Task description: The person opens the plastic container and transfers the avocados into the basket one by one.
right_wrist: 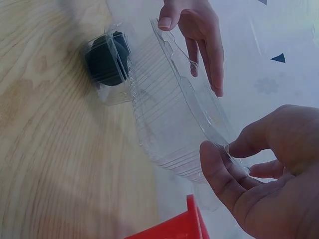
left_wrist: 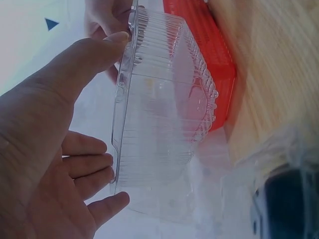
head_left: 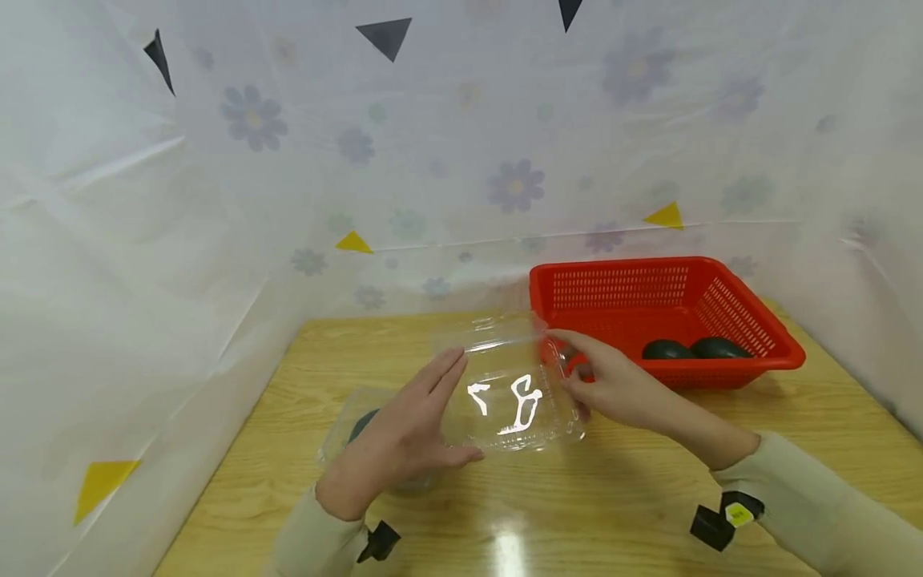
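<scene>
A clear plastic clamshell container (head_left: 497, 405) is held up above the table, tilted, with nothing seen inside it. My right hand (head_left: 623, 385) pinches its right rim between thumb and fingers, which the right wrist view shows closely. My left hand (head_left: 407, 429) is at the container's left side, thumb and fingers spread and mostly straight. In the left wrist view the thumb and fingertips lie along the rim (left_wrist: 119, 104); whether they press on it I cannot tell. Behind the left hand, another clear container (right_wrist: 112, 94) sits on the table with a dark green rounded item (right_wrist: 107, 59) in it.
A red slotted basket (head_left: 764, 320) stands at the back right of the wooden table (head_left: 288, 449). Inside it lie two dark green rounded items (head_left: 667, 349). A flowered white sheet (head_left: 433, 160) hangs behind the table and along its sides.
</scene>
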Action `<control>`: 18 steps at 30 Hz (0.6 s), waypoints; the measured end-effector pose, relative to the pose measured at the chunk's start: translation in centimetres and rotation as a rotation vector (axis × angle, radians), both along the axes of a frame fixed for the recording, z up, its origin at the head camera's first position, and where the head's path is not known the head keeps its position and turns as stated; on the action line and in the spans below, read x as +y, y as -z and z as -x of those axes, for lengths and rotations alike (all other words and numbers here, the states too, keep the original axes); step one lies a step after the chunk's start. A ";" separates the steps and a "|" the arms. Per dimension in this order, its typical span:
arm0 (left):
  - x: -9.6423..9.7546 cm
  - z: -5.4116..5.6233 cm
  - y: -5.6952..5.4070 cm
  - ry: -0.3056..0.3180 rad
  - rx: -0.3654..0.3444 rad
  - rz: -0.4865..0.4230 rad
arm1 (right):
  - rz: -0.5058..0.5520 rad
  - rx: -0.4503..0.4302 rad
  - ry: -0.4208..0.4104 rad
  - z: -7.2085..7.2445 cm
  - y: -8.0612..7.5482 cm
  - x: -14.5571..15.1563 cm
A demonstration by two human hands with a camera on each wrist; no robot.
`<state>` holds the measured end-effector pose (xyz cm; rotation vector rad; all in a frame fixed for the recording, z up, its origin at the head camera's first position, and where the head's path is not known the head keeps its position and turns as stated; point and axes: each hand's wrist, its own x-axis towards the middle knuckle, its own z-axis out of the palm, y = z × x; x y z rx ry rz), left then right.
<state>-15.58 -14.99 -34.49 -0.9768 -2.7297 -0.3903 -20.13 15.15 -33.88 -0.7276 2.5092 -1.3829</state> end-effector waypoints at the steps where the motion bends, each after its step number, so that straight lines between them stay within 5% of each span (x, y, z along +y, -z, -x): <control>1: -0.3 0.1 -0.1 0.008 0.023 -0.003 | 0.002 0.007 -0.004 0.2 -0.1 -0.3; 6: -1.6 1.2 -0.6 0.015 0.089 -0.020 | -0.009 0.041 -0.009 1.9 -0.7 -1.9; 18: -3.3 6.0 -0.2 -0.085 -0.204 -0.042 | -0.106 -0.041 0.034 6.2 -0.5 -5.2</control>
